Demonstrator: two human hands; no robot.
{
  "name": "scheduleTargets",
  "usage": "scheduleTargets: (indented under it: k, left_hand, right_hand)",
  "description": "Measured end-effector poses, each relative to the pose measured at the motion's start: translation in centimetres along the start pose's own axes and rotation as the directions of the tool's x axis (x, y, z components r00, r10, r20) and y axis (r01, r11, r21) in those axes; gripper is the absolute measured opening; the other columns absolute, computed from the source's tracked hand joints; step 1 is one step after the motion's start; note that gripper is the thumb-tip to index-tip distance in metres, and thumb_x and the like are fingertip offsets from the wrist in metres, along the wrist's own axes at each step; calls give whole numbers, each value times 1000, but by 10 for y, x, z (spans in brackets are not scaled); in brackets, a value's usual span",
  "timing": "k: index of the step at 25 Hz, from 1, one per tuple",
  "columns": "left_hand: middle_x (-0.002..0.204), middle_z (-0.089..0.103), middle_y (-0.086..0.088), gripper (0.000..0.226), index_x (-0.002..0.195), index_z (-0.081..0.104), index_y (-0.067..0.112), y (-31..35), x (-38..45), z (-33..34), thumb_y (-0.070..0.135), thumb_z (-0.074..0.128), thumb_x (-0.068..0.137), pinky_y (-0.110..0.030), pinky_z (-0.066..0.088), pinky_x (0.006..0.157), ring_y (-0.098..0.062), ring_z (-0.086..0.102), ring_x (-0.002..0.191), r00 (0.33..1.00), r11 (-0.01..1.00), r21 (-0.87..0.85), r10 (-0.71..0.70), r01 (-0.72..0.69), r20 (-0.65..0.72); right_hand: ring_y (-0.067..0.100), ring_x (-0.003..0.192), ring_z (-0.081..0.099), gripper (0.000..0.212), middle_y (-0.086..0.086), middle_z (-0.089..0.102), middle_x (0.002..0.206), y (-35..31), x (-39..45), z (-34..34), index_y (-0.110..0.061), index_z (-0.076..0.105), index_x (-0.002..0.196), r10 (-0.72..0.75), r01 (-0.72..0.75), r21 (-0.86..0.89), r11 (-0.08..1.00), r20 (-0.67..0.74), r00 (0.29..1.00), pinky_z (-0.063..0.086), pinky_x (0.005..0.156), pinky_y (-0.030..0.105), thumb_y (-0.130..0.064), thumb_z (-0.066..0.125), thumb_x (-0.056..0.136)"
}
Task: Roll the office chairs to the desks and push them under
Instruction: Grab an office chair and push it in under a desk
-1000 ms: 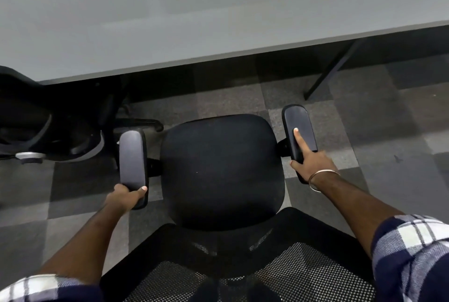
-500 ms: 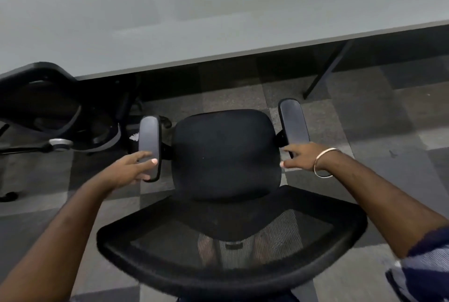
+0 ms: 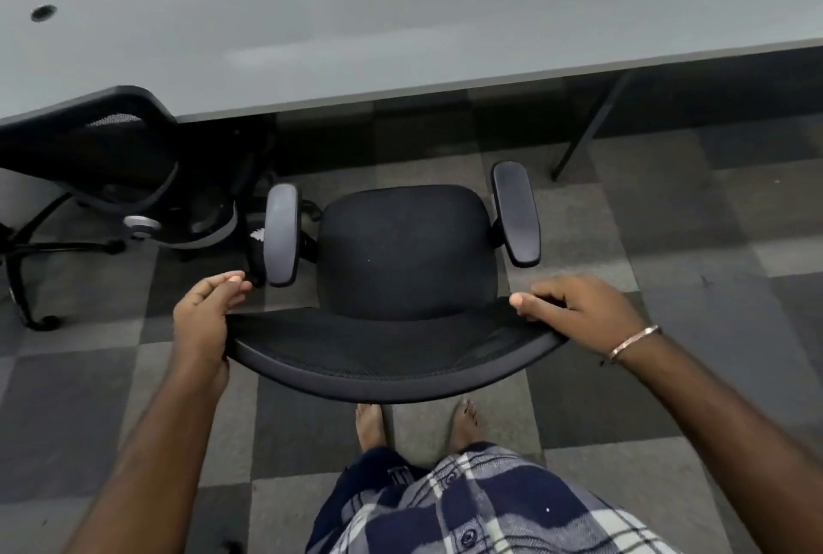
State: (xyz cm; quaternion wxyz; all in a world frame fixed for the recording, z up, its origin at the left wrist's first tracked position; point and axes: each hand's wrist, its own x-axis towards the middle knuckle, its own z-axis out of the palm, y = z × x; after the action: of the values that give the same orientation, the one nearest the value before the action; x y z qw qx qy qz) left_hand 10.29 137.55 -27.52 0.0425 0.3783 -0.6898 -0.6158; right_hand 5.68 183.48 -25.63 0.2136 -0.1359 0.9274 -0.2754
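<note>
The black office chair (image 3: 407,250) stands on the checkered carpet (image 3: 694,241) just short of the grey desk (image 3: 401,41), seat not yet under its edge. Both hands have left the armrests for the mesh backrest (image 3: 392,357): left hand (image 3: 202,322) and right hand (image 3: 579,313) curl their fingers over its top corners. Open floor lies right; a second chair (image 3: 111,161) sits left. No readable writing.

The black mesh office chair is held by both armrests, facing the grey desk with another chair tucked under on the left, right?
Not the armrests: in the head view the left hand and right hand grip the black mesh office chair's backrest at its top corners. The grey desk and second chair are as you said.
</note>
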Motion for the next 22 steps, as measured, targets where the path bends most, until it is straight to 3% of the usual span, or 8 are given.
scheduleTargets:
  k: [2, 5, 12, 22]
  left_hand:
    - [97, 74, -3, 11, 99, 75, 19, 3, -9, 16, 19, 65, 98, -27, 50, 93, -15, 66, 96, 997, 997, -73, 12, -18, -78]
    - [86, 74, 3, 10, 91, 77, 22, 4, -16, 30, 22, 67, 93, -24, 48, 84, -10, 63, 84, 992, 994, -104, 27, -40, -124]
    - [79, 75, 5, 22, 81, 79, 23, 8, -12, 54, 39, 71, 68, -29, 47, 83, -9, 60, 79, 985, 992, -128, -1, -21, -172]
    - [91, 78, -2, 24, 88, 81, 23, 32, 18, 84, 39, 72, 72, -32, 50, 84, -10, 62, 79, 986, 999, -41, 6, -14, -169]
  right_hand:
    - [6, 62, 63, 55, -9, 67, 63, 11, -13, 15, -22, 68, 66, -2, 30, 79, 996, -329, 944, 51, 63, 42, -61, 50, 102]
    - [8, 59, 59, 53, -9, 61, 57, 18, -15, 24, -19, 62, 59, -20, 84, 96, 992, -537, 844, 48, 60, 42, -48, 52, 102]
    - [26, 51, 53, 67, 2, 52, 49, 35, 4, 18, -7, 50, 52, 44, 20, 89, 996, -664, 747, 42, 66, 44, -47, 42, 105]
    - [31, 48, 51, 66, 7, 51, 49, 52, 45, -8, -2, 50, 52, 49, 44, 110, 993, -721, 691, 44, 64, 48, -40, 35, 104]
